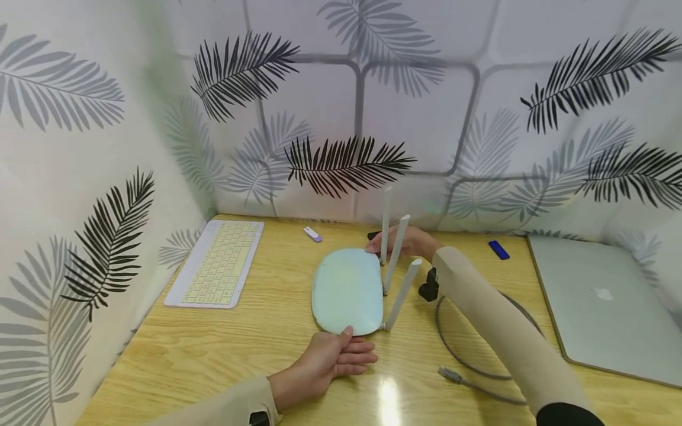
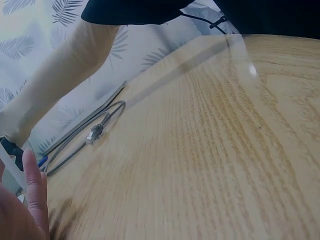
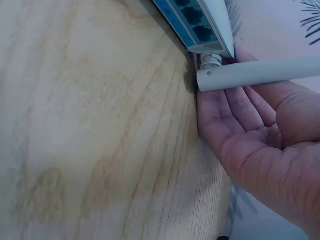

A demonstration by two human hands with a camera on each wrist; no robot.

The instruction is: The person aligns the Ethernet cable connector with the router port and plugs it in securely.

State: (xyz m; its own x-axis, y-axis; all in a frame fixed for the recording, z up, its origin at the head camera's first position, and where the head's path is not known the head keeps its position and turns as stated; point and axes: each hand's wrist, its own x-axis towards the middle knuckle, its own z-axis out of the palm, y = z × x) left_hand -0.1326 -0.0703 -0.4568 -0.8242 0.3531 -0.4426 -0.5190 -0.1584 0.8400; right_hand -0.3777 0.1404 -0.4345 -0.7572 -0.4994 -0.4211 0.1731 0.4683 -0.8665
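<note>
A white Wi-Fi router (image 1: 347, 290) lies flat between both hands, its three antennas (image 1: 396, 254) sticking up along the right side. My left hand (image 1: 322, 362) holds the near edge, thumb on top and the other fingers stretched out palm up below it. At the far edge my right hand (image 1: 407, 241) grips the corner, partly hidden behind the antennas. In the right wrist view, fingers curl under that corner beside an antenna (image 3: 260, 73), and the router's blue port panel (image 3: 187, 17) faces the camera. Only part of the left hand (image 2: 20, 215) shows in the left wrist view.
A grey network cable (image 1: 479, 373) loops under the right forearm, near a black power adapter (image 1: 429, 286). A closed laptop (image 1: 602, 302) lies at right, a blue USB stick (image 1: 499, 249) beside it. At left is a white keyboard (image 1: 218, 266); a white-purple USB stick (image 1: 312, 234) lies behind.
</note>
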